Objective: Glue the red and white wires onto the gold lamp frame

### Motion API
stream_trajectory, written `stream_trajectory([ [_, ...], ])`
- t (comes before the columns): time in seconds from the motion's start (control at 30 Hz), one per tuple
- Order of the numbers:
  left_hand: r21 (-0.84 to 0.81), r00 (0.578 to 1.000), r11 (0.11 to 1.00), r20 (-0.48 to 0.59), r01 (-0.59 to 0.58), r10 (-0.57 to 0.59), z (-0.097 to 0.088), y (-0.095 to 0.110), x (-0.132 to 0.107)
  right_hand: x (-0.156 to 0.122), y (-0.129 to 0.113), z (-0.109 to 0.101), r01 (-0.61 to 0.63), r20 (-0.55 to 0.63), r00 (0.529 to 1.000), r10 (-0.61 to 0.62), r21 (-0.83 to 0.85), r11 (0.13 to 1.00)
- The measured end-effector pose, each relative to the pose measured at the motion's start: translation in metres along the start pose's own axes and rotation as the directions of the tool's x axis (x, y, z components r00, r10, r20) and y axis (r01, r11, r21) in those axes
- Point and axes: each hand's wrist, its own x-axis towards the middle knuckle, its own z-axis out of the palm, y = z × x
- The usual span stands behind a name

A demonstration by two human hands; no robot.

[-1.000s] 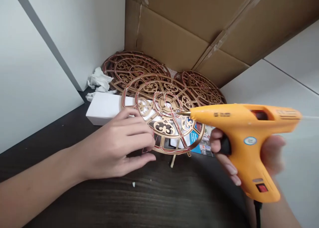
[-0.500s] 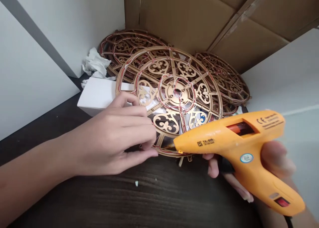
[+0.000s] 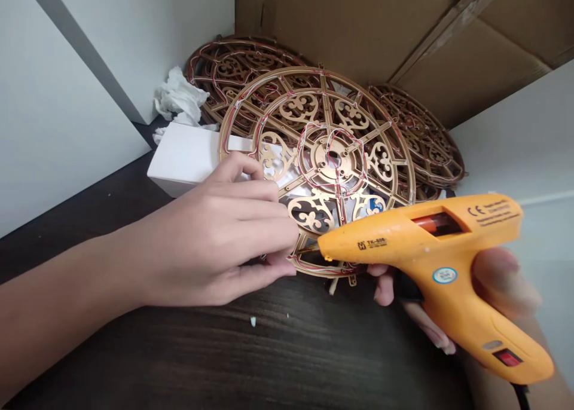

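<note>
A round gold fretwork disc (image 3: 323,159) strung with thin red wire leans up from the dark wooden table (image 3: 269,362). My left hand (image 3: 224,236) rests on the table with its fingers pressed together on the disc's lower rim. My right hand (image 3: 488,290) grips an orange glue gun (image 3: 430,254), a finger at its trigger. The gun's tip touches the disc's lower rim just right of my left fingertips.
Two darker fretwork discs (image 3: 242,69) (image 3: 426,135) lean behind against a cardboard box (image 3: 359,27). A white box (image 3: 183,159) and crumpled tissue (image 3: 177,96) lie at the left, by white panels (image 3: 54,111). Small white crumbs (image 3: 253,321) dot the table.
The glue gun has swung down from the disc's centre to its lower rim, beside my left fingers. My left hand has stayed on the rim. The view shifted slightly.
</note>
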Motion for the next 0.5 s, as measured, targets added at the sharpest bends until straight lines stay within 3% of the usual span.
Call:
stream_trajectory([
  [0.37, 0.05, 1.0, 0.999, 0.014, -0.017, 0.016, 0.001, -0.001, 0.001, -0.002, -0.027, 0.007, -0.08, -0.024, 0.996, 0.081, 0.034, 0.996],
  [0.5, 0.045, 1.0, 0.999, 0.004, -0.016, 0.015, 0.003, -0.002, 0.001, 0.003, -0.042, 0.006, -0.161, -0.065, 0.985, 0.158, -0.052, 0.986],
])
